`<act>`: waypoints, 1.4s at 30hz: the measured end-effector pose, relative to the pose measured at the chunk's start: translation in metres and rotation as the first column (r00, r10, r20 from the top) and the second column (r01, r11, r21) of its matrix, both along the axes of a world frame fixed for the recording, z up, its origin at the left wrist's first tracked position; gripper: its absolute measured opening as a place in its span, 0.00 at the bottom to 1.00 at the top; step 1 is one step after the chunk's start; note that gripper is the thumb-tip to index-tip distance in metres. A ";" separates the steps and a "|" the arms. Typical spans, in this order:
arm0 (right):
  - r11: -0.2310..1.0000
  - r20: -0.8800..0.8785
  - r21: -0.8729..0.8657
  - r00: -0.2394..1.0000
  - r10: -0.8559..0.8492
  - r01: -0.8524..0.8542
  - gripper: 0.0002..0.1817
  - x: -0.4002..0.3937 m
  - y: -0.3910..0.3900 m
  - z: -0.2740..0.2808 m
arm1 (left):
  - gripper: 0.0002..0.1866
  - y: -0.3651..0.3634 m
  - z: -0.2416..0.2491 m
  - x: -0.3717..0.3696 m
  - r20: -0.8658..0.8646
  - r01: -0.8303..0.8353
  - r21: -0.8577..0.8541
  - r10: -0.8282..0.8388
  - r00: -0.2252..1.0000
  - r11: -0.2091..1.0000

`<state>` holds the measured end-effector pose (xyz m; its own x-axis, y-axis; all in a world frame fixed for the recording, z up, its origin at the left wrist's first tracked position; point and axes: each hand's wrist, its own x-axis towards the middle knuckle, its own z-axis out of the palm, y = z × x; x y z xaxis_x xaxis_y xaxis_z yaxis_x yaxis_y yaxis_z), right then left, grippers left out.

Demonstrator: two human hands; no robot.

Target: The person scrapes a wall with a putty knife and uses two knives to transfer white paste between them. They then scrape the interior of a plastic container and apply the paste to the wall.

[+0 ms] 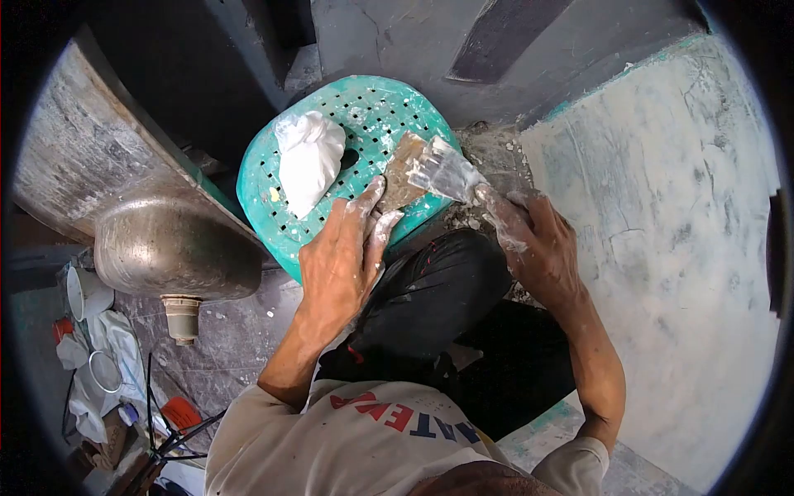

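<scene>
My left hand [343, 256] is closed on a brownish flat scraper [402, 172], its fingers smeared with white paste. In my right hand [533, 240] is a putty knife [445, 172] with a wide, paste-coated blade. The two blades meet or overlap above the near right part of a green perforated stool seat [361, 99]. On the left part of the seat rests a white bag or mound [309, 161], bulging and smooth. White spots and smears cover the seat.
A metal sink underside [174, 240] with a drain fitting [181, 318] hangs at the left. A white-coated wall panel [653, 231] stands at the right. Assorted containers and a red item [180, 412] lie at the lower left. Crumbs litter the floor behind the stool.
</scene>
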<state>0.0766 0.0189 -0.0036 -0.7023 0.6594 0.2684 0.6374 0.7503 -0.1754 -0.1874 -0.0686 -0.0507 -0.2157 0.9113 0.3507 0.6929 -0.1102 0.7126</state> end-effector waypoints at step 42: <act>0.992 0.218 0.096 0.974 0.063 -0.086 0.08 -0.062 0.019 0.022 | 0.22 -0.002 0.004 -0.011 -0.280 -0.034 -0.196 -0.023 0.960 0.980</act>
